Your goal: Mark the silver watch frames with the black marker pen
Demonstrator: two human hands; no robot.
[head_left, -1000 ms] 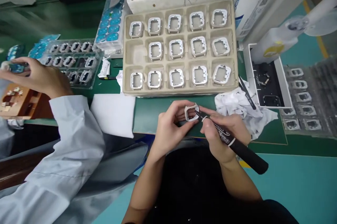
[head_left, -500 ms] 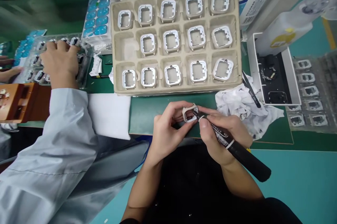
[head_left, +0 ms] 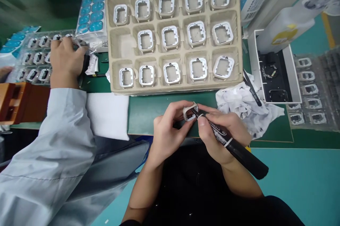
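Observation:
My left hand (head_left: 168, 132) pinches a small silver rectangular frame (head_left: 189, 112) just above the near edge of the green mat. My right hand (head_left: 221, 134) grips a black marker (head_left: 233, 146) like a pen, its tip touching the inside of that frame. Behind my hands lies a beige pulp tray (head_left: 175, 90) holding several more silver frames in pockets; one pocket at the left of the middle row is bare.
A crumpled white cloth (head_left: 247, 107) lies right of my hands, beside a white box (head_left: 276, 74) with dark parts. A co-worker's hand (head_left: 66, 61) in a pale sleeve rests on a clear tray of parts (head_left: 34, 59). White paper (head_left: 107, 114) and a brown fixture (head_left: 16, 100) sit at left.
The view has shifted, so the pulp tray sits higher and further left. The co-worker's hand moved right onto the clear tray. My hands keep the frame and marker together.

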